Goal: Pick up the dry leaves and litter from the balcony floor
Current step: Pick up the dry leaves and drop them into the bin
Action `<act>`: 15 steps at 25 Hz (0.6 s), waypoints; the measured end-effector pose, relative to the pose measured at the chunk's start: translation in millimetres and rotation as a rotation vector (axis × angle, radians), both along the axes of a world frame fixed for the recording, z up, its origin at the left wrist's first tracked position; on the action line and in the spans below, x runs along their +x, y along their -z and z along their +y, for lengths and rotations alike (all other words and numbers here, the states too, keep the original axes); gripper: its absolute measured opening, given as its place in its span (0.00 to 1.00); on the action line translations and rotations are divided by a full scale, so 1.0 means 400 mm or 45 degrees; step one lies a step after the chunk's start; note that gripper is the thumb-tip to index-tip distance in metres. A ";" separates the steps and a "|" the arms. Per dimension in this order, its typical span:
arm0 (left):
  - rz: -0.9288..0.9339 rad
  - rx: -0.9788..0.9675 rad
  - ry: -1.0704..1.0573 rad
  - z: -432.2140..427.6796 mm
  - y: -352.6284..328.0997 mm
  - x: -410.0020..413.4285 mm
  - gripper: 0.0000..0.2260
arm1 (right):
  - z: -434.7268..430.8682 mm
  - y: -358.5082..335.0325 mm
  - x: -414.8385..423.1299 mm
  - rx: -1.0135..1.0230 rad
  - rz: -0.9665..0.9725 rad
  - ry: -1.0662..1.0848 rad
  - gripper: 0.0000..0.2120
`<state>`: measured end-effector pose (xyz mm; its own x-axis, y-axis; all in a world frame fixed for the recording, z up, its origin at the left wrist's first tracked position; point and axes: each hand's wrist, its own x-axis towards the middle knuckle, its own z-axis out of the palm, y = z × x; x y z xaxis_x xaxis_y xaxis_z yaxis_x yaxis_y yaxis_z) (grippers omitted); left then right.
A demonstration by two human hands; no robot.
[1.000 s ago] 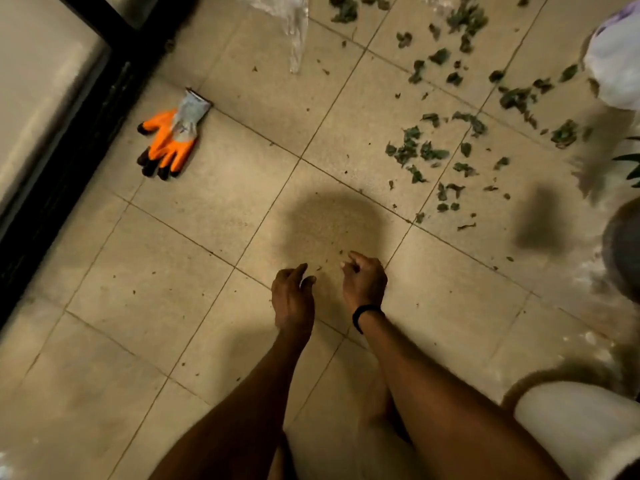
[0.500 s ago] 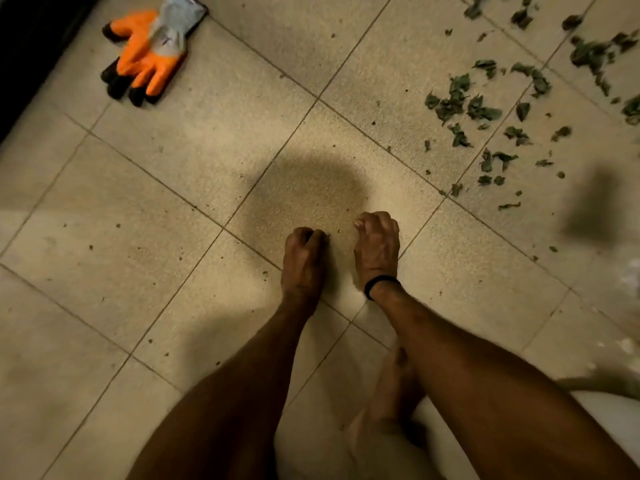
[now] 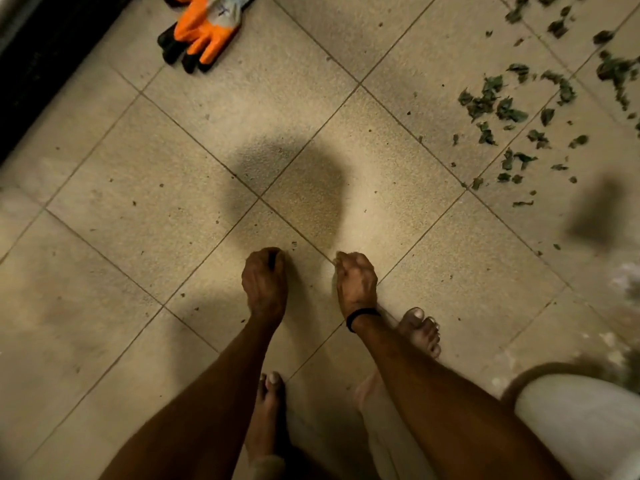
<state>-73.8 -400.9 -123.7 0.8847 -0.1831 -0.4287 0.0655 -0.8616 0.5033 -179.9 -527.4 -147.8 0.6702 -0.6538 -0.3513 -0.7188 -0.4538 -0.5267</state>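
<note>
Dry green leaves [image 3: 491, 102] lie scattered over the beige tiles at the upper right, well away from both hands. Tiny dark crumbs of litter [image 3: 294, 244] dot the tiles just ahead of my hands. My left hand [image 3: 265, 282] is curled into a fist, knuckles down, close to the floor. A hand's width to its right is my right hand [image 3: 356, 282], with a black band on the wrist, also curled into a fist. Whatever lies inside either fist is hidden; nothing shows between the fingers.
An orange, black and grey work glove [image 3: 204, 26] lies at the top left beside a dark door threshold [image 3: 41, 64]. My bare feet [image 3: 420, 332] stand just behind my hands. A white rounded object [image 3: 581, 420] sits at the bottom right.
My fingers were pinching at crumbs on the tile a second ago; both hands have since curled into fists and drawn apart. The view has tilted down, and my feet have come into sight.
</note>
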 end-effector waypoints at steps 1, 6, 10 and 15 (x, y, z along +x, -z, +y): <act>-0.012 -0.020 -0.006 0.001 0.003 -0.006 0.10 | -0.001 0.015 -0.009 -0.078 -0.007 -0.046 0.11; -0.086 -0.057 -0.029 -0.017 0.029 -0.007 0.11 | -0.027 0.038 -0.030 -0.267 -0.022 -0.231 0.09; -0.148 -0.103 0.177 -0.037 0.042 -0.009 0.11 | -0.077 0.024 0.013 -0.153 -0.103 -0.028 0.06; -0.241 -0.034 0.406 -0.017 0.072 -0.015 0.11 | -0.144 0.005 0.051 -0.031 -0.189 0.366 0.07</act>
